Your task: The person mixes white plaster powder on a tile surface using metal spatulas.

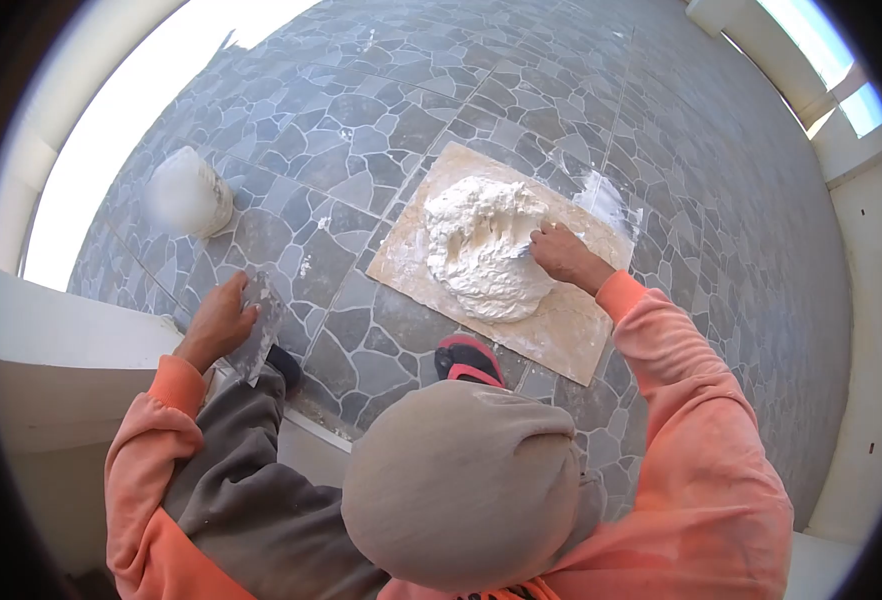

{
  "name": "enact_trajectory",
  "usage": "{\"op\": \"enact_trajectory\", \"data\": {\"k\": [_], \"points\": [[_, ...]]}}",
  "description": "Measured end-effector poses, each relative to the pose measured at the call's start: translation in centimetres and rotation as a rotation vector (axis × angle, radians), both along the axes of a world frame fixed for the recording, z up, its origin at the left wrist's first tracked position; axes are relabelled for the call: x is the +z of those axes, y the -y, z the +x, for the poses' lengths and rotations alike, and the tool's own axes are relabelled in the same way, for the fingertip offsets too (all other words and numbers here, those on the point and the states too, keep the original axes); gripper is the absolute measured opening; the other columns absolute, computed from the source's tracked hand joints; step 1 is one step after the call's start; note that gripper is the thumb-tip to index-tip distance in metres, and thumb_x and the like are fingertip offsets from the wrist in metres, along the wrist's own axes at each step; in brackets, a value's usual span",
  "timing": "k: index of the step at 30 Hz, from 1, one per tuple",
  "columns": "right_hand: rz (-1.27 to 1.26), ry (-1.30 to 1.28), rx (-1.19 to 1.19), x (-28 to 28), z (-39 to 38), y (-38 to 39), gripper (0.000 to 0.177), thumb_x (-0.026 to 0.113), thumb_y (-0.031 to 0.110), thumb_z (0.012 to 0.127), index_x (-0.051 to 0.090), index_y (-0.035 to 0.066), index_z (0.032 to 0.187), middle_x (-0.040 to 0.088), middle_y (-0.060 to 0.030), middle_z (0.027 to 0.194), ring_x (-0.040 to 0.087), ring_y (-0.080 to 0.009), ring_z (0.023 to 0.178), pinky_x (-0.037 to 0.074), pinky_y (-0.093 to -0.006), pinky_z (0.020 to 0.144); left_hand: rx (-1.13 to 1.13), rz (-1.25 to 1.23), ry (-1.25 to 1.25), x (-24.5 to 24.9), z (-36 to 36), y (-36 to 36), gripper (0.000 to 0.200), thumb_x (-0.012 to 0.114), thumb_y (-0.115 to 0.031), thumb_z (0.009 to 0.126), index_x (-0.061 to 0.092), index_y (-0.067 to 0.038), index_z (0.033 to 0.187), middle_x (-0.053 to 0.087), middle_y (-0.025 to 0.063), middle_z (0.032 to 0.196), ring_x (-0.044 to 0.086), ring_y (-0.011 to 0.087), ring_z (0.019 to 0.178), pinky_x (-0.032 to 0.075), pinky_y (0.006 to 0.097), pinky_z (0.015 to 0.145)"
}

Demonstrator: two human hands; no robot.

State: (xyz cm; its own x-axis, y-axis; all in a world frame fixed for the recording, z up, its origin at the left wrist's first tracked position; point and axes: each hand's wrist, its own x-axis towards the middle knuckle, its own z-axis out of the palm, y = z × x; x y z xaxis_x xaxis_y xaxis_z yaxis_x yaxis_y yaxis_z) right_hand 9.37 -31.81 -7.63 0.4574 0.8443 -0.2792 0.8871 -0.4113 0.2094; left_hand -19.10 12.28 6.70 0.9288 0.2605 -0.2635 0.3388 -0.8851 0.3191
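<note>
The left hand (223, 318) is grasping a flat scraper (263, 325) by its left side. The white paste mound (491, 272) is sitting on 1 beige slab (573, 345) on the stone-patterned floor (346, 365); it is looking soft, sticky and heavy, favouring scooping from below over pinching. By its right edge, the right hand (564, 254) is curling its fingers; whether they are grasping paste, the view is not showing.

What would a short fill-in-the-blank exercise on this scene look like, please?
1. The soft heap is coloured ____.
2. The heap lies on a tan slab with ____ corners.
3. The fingers of the ____ hand touch the heap.
4. The flat scraper is in the ____ hand.

Missing words: white; four; right; left.
</note>
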Motion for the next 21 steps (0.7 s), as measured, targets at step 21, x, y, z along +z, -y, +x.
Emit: {"op": "enact_trajectory", "data": {"k": [21], "points": [[0.041,0.081,-0.064,1.8,1.0,3.5,0.016,0.056,0.009,0.083,0.070,0.004,0.089,0.062,-0.0108,0.104,0.057,-0.0272,0.100,0.049,-0.0389,0.081,-0.011,0.028,-0.032,-1.0,0.0,-0.6,0.039,0.063,-0.014,0.082,0.049,0.005,0.112,0.061,0.0307,0.104,0.056,0.0490,0.101,0.044,0.0507,0.085]]}}
